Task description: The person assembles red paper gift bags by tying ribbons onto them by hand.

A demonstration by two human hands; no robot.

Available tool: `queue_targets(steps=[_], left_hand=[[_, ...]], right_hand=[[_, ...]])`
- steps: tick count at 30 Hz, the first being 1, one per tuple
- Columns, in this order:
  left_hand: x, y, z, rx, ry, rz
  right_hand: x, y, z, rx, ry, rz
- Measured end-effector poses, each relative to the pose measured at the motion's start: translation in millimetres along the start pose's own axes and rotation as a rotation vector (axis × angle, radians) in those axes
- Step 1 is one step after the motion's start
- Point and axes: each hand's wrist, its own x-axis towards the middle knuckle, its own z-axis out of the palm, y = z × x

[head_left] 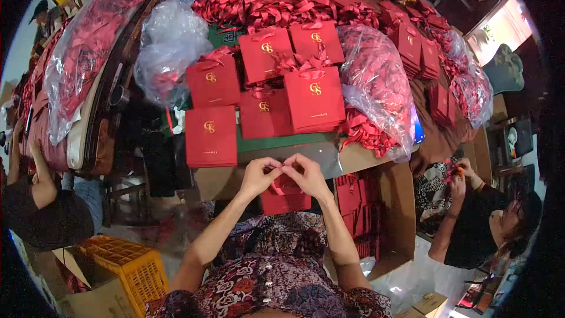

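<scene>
At the near table edge, my left hand (262, 175) and my right hand (305, 174) meet fingertip to fingertip, both pinched closed. What sits between the fingertips is too small to make out. Directly beneath them is a red paper gift bag (285, 204), its upper part partly hidden by my hands. Beyond, on the table, a flat stack of red gift bags (211, 136) lies to the left. Another stack with ribbon handles (315, 100) lies to the right, and more such bags (266, 56) spread behind.
A clear plastic sack of red ribbons (376, 76) stands on the table's right, with loose ribbons (294, 12) heaped behind. An open cardboard box (395, 212) holding red bags is at my right. A yellow crate (138, 271) stands lower left. People work on both sides.
</scene>
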Motion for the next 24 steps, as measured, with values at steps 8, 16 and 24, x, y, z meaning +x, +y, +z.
queue_targets(steps=[8,16,24], left_hand=[[-23,4,-9,0.084,-0.008,0.178],[-61,-16,-39,-0.286,-0.017,0.069],[-88,17,-42,-0.400,-0.014,-0.105]], right_hand=[[-8,5,4,0.022,0.075,-0.096],[-12,32,13,0.448,0.269,0.040],[-4,23,38,0.525,0.417,0.171]])
